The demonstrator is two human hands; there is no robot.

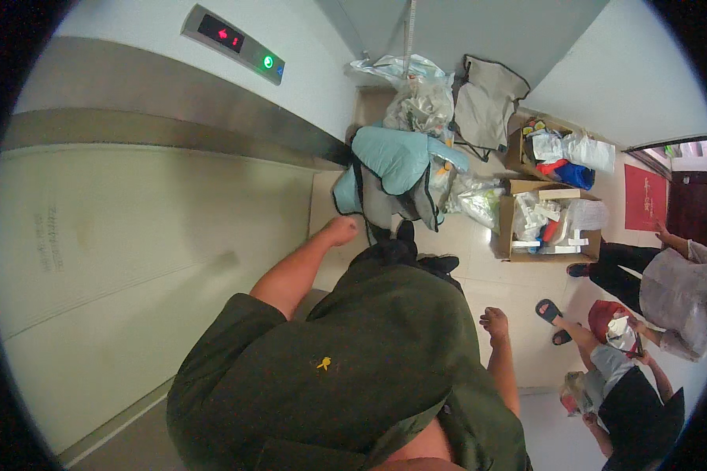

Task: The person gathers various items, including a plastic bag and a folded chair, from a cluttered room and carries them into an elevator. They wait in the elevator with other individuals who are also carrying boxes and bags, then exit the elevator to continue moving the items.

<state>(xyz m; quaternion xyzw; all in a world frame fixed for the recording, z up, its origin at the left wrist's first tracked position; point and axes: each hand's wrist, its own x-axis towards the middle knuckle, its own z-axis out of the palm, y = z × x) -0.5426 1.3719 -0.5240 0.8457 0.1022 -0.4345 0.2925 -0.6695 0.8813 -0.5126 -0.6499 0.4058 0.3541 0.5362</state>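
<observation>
My left hand (343,230) is closed in a fist beside the lower left edge of a light blue and grey padded fabric item with dark trim (392,162). Whether a strap or an edge of it lies in the fist cannot be told. My right hand (494,324) hangs to the right of my body, its fingers loosely curled and nothing visible in them. My dark shoes (407,231) are on the tiled floor just below the fabric item. Behind the item, clear plastic bags (421,106) stand in the corner.
Large pale elevator doors (153,235) fill the left, with a lit display panel (233,44) above. Two open cardboard boxes (505,229) hold wrapped goods near a grey fabric folding chair (486,103). Two people stand at the right, one with bags. A red mat (646,197) bears writing.
</observation>
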